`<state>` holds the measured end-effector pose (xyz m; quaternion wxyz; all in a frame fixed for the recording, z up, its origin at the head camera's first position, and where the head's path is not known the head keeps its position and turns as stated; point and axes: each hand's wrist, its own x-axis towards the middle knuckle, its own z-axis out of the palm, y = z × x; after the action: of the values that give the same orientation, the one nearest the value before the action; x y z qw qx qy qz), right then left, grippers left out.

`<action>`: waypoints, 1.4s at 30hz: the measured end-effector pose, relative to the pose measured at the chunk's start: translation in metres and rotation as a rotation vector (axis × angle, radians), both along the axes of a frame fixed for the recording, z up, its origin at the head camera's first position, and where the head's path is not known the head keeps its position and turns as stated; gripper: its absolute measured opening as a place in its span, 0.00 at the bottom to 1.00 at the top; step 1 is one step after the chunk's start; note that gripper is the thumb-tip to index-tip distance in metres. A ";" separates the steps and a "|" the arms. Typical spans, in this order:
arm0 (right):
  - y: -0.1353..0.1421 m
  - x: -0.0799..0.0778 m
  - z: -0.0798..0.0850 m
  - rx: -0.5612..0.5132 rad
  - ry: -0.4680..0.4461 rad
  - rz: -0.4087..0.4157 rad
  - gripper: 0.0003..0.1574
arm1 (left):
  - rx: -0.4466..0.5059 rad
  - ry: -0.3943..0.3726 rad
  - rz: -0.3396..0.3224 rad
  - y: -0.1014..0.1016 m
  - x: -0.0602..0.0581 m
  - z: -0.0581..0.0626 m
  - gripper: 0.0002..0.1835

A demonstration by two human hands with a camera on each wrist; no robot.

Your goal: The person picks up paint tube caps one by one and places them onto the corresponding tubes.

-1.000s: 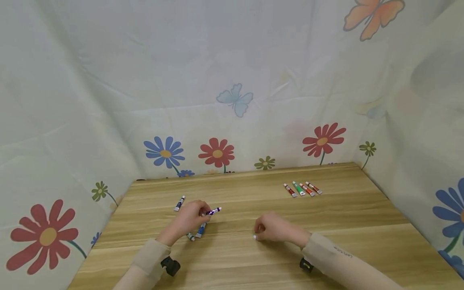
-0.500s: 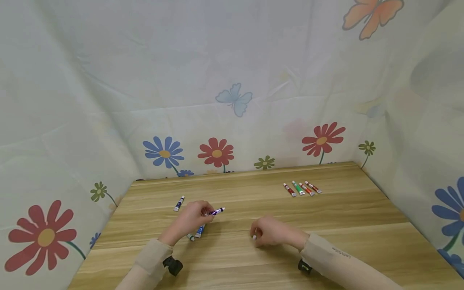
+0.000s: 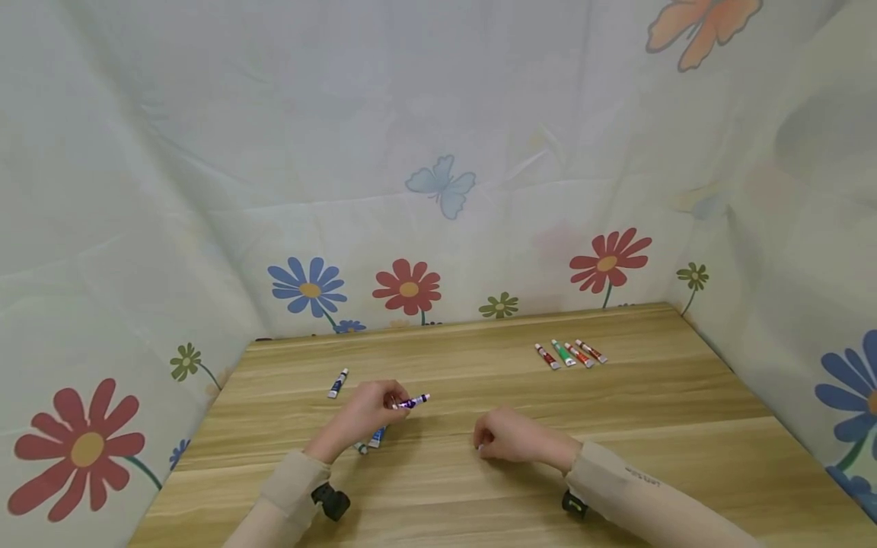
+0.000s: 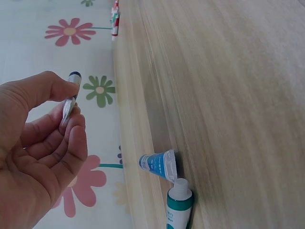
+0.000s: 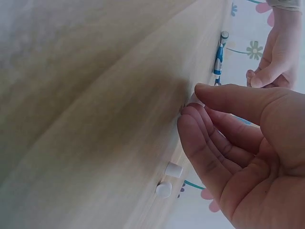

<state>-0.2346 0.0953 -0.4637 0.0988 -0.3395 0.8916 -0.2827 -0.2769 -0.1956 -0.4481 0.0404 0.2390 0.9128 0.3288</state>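
Note:
My left hand (image 3: pixel 370 407) pinches a purple paint tube (image 3: pixel 415 402) between thumb and fingers, above the table. In the left wrist view this tube (image 4: pixel 72 95) points its dark end upward. Below that hand lie a blue paint tube (image 4: pixel 159 163) and a teal-banded paint tube (image 4: pixel 179 204), both partly hidden by it in the head view. My right hand (image 3: pixel 514 435) is low over the table and pinches a small white cap (image 5: pixel 195 100), mostly covered by the fingertips. Two more white caps (image 5: pixel 174 169) rest on the wood near it in the right wrist view.
A dark blue tube (image 3: pixel 338 383) lies alone at the left. At the back right, several red, orange and green tubes (image 3: pixel 563 352) lie in a row. Flowered cloth (image 3: pixel 438 114) hangs behind the wooden table (image 3: pixel 452 502) and along its sides.
The left hand has drifted slightly right with the purple tube. My right hand's fingers have closed around the white cap, which showed more plainly before.

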 end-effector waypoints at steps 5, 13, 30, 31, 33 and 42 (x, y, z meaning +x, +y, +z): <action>0.002 -0.001 -0.002 -0.021 0.002 -0.011 0.04 | 0.015 -0.009 -0.008 0.003 0.002 0.002 0.04; 0.011 -0.007 0.001 -0.074 0.032 -0.055 0.04 | 0.045 -0.022 -0.010 0.006 0.001 0.005 0.04; 0.039 -0.021 0.048 -0.231 0.124 -0.193 0.03 | 0.145 0.043 -0.027 0.020 -0.003 0.037 0.06; 0.040 -0.021 0.051 -0.241 0.152 -0.198 0.03 | 0.145 0.043 -0.019 0.021 -0.003 0.040 0.06; 0.043 -0.022 0.058 -0.255 0.190 -0.211 0.04 | 0.152 0.039 -0.001 0.023 -0.002 0.046 0.08; 0.047 -0.018 0.082 -0.326 0.159 -0.309 0.10 | 0.197 0.086 0.024 0.035 0.001 0.068 0.09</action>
<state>-0.2525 0.1423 -0.3821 -0.0721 -0.2318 0.8805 -0.4072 -0.2763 -0.1607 -0.3805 -0.0265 0.2447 0.8796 0.4070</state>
